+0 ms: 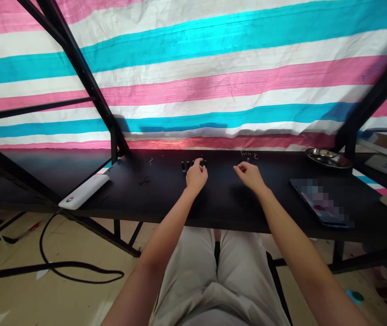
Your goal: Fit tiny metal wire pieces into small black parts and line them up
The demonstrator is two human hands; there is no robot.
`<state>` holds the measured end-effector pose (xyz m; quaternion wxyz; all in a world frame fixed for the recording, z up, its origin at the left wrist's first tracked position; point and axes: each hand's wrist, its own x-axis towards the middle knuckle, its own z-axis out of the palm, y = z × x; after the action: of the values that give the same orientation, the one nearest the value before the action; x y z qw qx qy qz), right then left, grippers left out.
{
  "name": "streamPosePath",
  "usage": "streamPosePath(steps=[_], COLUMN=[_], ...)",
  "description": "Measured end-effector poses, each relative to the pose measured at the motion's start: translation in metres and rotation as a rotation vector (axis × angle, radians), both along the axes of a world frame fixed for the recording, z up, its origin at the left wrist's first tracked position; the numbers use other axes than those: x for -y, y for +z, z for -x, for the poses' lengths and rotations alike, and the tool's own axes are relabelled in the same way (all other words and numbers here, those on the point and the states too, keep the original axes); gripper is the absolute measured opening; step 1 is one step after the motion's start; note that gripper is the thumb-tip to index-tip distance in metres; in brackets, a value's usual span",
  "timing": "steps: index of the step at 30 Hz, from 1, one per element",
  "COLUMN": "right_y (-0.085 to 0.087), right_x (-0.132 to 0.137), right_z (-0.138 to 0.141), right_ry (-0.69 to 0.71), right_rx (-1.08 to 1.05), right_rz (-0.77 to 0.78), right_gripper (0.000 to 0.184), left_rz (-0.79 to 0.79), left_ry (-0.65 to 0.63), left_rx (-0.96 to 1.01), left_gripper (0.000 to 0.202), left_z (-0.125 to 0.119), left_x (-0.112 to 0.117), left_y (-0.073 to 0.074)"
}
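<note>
At far edge of black table (166,199), head view: left hand (196,177) curled over a row of small dark pieces (185,165); whether it pinches one, cannot tell. Right hand (250,176) loosely curled just short of tiny metal bits (248,156); grasp equally unclear. Judged: pieces light, stiff, prone to roll or drop; take by fingertip pinch across the sides. Steel dish (327,158) to the right. No legible writing; phone (319,206) screen blurred.

Two hands, left hand (196,177) and right hand (249,175), one metal dish (327,158), one phone (321,202), one power bank (84,191)
</note>
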<state>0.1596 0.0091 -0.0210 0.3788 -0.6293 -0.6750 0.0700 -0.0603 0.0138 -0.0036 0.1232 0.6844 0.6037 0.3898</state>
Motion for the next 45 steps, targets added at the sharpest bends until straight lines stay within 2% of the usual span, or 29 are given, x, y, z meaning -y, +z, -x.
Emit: streamPosePath(steps=[2,7,13,18,20,22,28,31,36,45], right_y=[-0.010,-0.016,-0.016,-0.017,-0.019,-0.020,-0.021,-0.018,-0.015,-0.014], right_x=[0.005,0.011,0.014,0.013,0.013,0.012,0.010,0.012,0.017,0.019], right_z=[0.010,0.016,0.017,0.017,0.017,0.017,0.021,0.024,0.027,0.032], right_ry=[0.131,0.174,0.212,0.215,0.218,0.211,0.231,0.259,0.250,0.269], right_rx=[0.031,0.054,0.090,0.103,0.105,0.093,-0.070,-0.161,-0.252,-0.355], right_rz=[-0.078,-0.124,-0.092,-0.083,-0.079,-0.071,-0.052,-0.061,-0.072,-0.169], right_gripper=[0.025,0.026,0.025,0.027,0.027,0.027,0.038,0.042,0.045,0.036], left_rz=[0.056,0.208,0.274,0.190,0.144,0.103,0.173,0.211,0.247,0.201], left_ry=[-0.011,-0.090,-0.058,-0.058,-0.066,-0.110,-0.432,-0.521,-0.619,-0.638], left_rx=[-0.071,-0.302,-0.425,-0.471,-0.418,-0.278,0.502,0.708,0.760,0.766], left_gripper=[0.046,0.057,0.058,0.031,0.026,0.020,0.016,0.016,0.023,0.027], left_z=[0.003,-0.003,-0.017,-0.018,-0.018,-0.020,-0.031,-0.032,-0.029,-0.027], left_x=[-0.007,-0.020,-0.026,-0.031,-0.033,-0.034,-0.030,-0.020,-0.005,-0.001], left_y=[0.011,0.025,0.020,0.011,0.007,0.002,-0.018,-0.023,-0.022,-0.018])
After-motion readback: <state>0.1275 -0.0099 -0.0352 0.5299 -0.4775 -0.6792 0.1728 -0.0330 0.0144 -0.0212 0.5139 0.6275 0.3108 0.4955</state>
